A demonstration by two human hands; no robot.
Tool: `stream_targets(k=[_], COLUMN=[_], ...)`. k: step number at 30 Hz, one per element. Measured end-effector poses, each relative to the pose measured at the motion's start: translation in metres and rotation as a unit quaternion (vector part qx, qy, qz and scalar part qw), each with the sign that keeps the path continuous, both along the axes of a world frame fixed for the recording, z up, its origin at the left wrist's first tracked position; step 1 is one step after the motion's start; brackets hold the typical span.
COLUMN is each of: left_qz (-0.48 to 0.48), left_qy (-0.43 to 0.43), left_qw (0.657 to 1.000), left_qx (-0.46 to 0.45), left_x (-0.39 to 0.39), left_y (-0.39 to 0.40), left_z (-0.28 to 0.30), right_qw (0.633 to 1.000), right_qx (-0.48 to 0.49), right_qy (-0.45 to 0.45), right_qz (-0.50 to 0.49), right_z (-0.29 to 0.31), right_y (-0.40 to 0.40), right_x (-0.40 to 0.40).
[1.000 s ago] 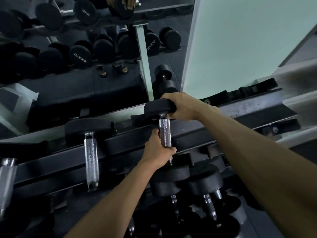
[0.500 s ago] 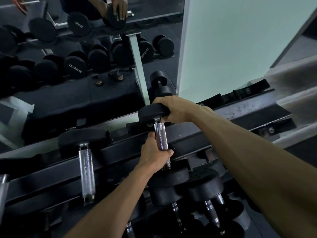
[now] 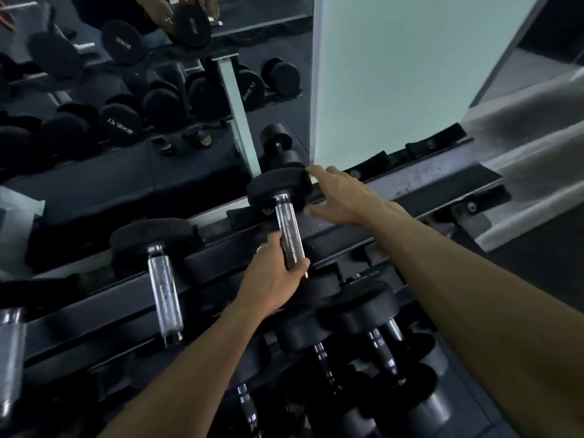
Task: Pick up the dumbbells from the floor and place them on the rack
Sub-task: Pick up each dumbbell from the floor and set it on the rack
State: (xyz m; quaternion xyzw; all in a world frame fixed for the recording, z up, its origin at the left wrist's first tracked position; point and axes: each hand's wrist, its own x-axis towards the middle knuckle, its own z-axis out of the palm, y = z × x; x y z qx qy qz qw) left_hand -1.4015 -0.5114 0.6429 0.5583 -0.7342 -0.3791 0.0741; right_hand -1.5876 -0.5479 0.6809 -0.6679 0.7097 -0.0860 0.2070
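A black dumbbell with a chrome handle lies across the top tier of the dark rack. Its far head rests on the back rail. My left hand is wrapped around the lower part of the handle. My right hand hovers just right of the far head with its fingers spread, only the fingertips near the rubber. The dumbbell's near head is hidden behind my left hand.
Another dumbbell lies on the same tier to the left, and a third handle shows at the left edge. Several dumbbells fill the lower tier. A mirror behind the rack reflects more weights. The rack's right end is bare.
My right hand has let go of the dumbbell's far head and opened, sliding off to the right. My left hand still grips the handle; the dumbbell has settled on the rack.
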Motion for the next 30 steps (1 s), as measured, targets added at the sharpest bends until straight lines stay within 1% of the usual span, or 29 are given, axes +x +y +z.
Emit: stream_targets(k=[3,6,10,13,16,20,23,27,30], left_qz=[-0.067,-0.130,-0.207,-0.249,-0.292,-0.350,-0.397,-0.466,-0.499], left_qy=[-0.034,-0.052,-0.070,-0.070,-0.057,-0.045,-0.044,-0.055,-0.065], left_qw=[0.997,0.987,0.963,0.946,0.936,0.919,0.901,0.874,0.858], left_qx=[-0.037,-0.074,-0.156,-0.196,-0.190,-0.174,-0.167,-0.129,-0.100], left_x=[0.012,0.026,0.052,0.072,0.082,0.081,0.076,0.064,0.054], left_y=[0.014,0.031,0.065,0.096,0.133,0.186,0.229,0.289,0.335], left_z=[0.010,0.020,0.026,0.025,0.016,-0.010,-0.040,-0.087,-0.124], right_qw=[0.999,0.997,0.992,0.989,0.985,0.980,0.969,0.952,0.938], right_qx=[0.036,0.041,0.045,0.051,0.056,0.076,0.099,0.135,0.159], right_qy=[0.025,0.047,0.084,0.080,0.086,0.069,0.051,0.018,-0.007], right_qz=[-0.020,-0.048,-0.082,-0.109,-0.138,-0.172,-0.220,-0.273,-0.307], right_z=[0.004,0.010,0.014,0.013,0.007,-0.023,-0.052,-0.101,-0.139], right_y=[0.039,0.081,0.141,0.189,0.241,0.308,0.359,0.436,0.491], right_x=[0.005,0.018,0.044,0.067,0.085,0.093,0.093,0.093,0.091])
